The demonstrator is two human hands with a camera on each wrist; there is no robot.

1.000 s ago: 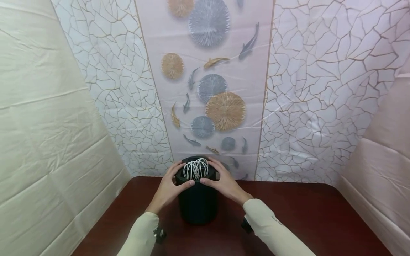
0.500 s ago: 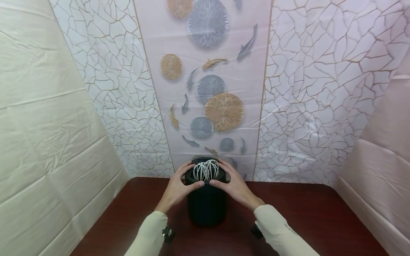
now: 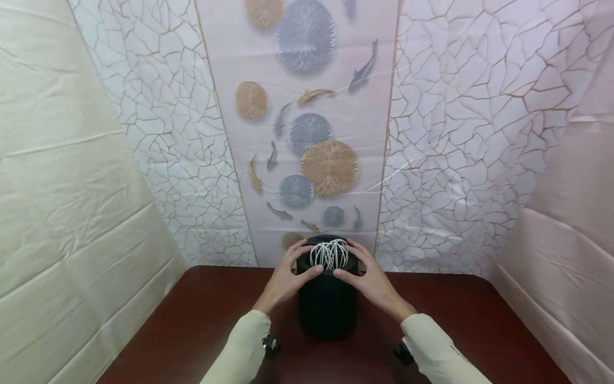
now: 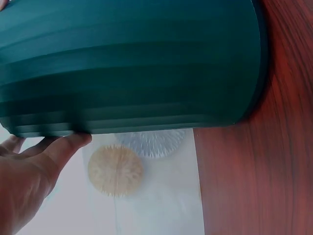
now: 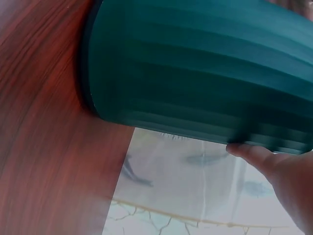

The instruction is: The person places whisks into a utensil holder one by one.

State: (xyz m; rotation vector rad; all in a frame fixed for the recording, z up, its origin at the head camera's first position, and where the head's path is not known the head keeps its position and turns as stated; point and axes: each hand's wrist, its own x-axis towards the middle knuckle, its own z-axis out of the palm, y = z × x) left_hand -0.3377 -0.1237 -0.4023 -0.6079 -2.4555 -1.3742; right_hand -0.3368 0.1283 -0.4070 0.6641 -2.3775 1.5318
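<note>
A dark green ribbed bin [image 3: 328, 312] stands upright on the table in the head view. White wire-like loops [image 3: 329, 255] show in its mouth; what they belong to is hidden. My left hand [image 3: 288, 277] grips the left side of the rim, thumb at the front and fingers reaching round the side. On the right side of the rim, my right hand [image 3: 374, 277] holds on in the same way. Both wrist views show the bin's ribbed wall [image 4: 132, 73] close up, with fingertips [image 5: 239, 148] against it and its base at the tabletop.
The dark red wooden table [image 3: 446, 320] has rounded far corners. Behind it hangs a patterned cloth [image 3: 431, 160] with fish and round motifs, close to the bin's far side. Cream cloth [image 3: 72, 213] closes off the left, and pinkish cloth [image 3: 556, 240] the right.
The bin has moved to the right across the table, with both hands holding its rim throughout. The head view has shifted slightly to the right.
</note>
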